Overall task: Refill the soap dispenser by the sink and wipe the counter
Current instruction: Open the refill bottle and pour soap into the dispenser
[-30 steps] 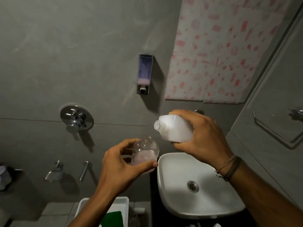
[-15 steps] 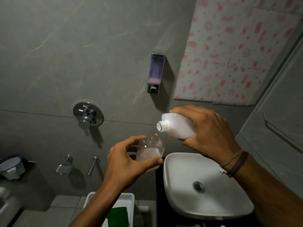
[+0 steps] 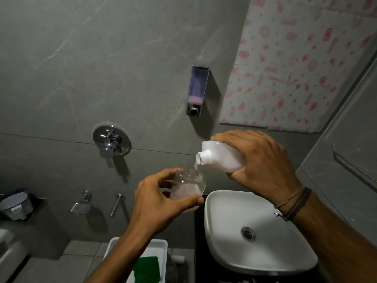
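Note:
My left hand [image 3: 161,203] grips a clear soap dispenser bottle [image 3: 188,185], cap off, with pale pink soap in its lower half. My right hand [image 3: 263,166] holds a white refill bottle [image 3: 221,156] tilted down to the left, its open mouth just above the dispenser's neck. A thin stream of soap runs from the refill bottle into the neck. Both bottles hang in the air to the left of the white sink [image 3: 230,217].
A wall-mounted soap dispenser [image 3: 197,89] hangs above the hands. A chrome mixer valve [image 3: 111,142] and taps sit on the grey wall at left. Below, a white tray [image 3: 157,247] holds a green cloth [image 3: 146,269]. A towel bar [image 3: 355,166] is at right.
The white refill bottle has tipped further and come down over the dispenser's neck, and soap now flows. The view has shifted slightly left.

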{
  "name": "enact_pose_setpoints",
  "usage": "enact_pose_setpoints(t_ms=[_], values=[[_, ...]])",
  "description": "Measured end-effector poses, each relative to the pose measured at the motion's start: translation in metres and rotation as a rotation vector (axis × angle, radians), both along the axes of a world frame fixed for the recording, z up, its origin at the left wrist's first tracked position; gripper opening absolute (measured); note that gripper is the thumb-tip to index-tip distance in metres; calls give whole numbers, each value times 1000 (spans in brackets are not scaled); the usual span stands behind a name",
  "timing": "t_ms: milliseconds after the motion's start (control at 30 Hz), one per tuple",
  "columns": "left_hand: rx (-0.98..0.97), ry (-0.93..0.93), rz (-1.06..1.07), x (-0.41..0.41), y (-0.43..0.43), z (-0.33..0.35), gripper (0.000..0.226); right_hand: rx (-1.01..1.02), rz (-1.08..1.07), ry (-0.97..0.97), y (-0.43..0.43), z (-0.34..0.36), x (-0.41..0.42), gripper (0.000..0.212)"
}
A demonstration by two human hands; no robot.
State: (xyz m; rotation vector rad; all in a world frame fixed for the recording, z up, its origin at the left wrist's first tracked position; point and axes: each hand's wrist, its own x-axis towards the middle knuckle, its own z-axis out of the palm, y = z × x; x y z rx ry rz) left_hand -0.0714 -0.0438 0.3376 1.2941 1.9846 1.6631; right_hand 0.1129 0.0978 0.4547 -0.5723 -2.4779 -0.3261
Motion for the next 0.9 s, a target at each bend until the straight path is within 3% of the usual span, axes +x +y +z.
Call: enact_pose_setpoints(t_ms=[900], values=[[-4,4,7,-4,0,-4,73,84,9,-6,5,3,1,66]])
